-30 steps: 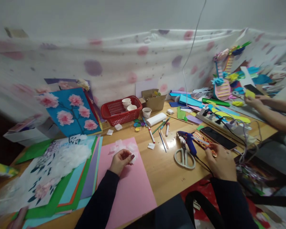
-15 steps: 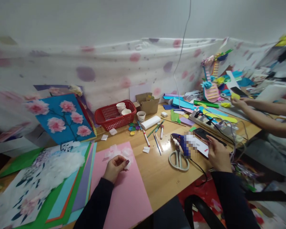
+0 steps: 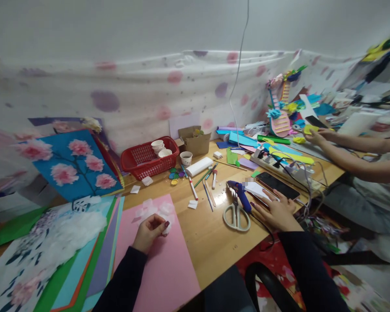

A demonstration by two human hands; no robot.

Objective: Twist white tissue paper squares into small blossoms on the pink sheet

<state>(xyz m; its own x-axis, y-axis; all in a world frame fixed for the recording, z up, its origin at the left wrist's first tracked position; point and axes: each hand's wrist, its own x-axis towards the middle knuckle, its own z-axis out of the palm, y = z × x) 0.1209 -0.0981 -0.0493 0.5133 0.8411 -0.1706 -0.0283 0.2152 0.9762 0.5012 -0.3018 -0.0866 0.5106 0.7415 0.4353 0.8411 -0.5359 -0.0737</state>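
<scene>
My left hand (image 3: pixel 149 232) is closed in a pinch above the pink paper sheet (image 3: pixel 169 264), on a thin white translucent piece (image 3: pixel 167 229) that shows at its fingertips. Similar white petal-like pieces (image 3: pixel 147 209) lie just beyond it on the sheet. On the right, my right hand (image 3: pixel 279 212) is open, fingers spread and lying over a phone with a white screen (image 3: pixel 257 190), which they partly cover. A second phone with a dark screen (image 3: pixel 281 185) lies behind it. Left of that hand are a blue glue gun (image 3: pixel 243 198) and scissors with pale handles (image 3: pixel 236 217).
A red basket (image 3: pixel 149 162) with paper cups stands at the back, beside a cardboard box (image 3: pixel 195 142). A blue flower picture (image 3: pixel 71 164) leans at left. A power strip (image 3: pixel 276 167) with cables lies at right, near another person's hands (image 3: pixel 316 134) holding something yellow.
My right hand has let go of the white-screen phone, which was held slightly raised, and now rests spread over it. The view has shifted right; my left hand keeps its pinch.
</scene>
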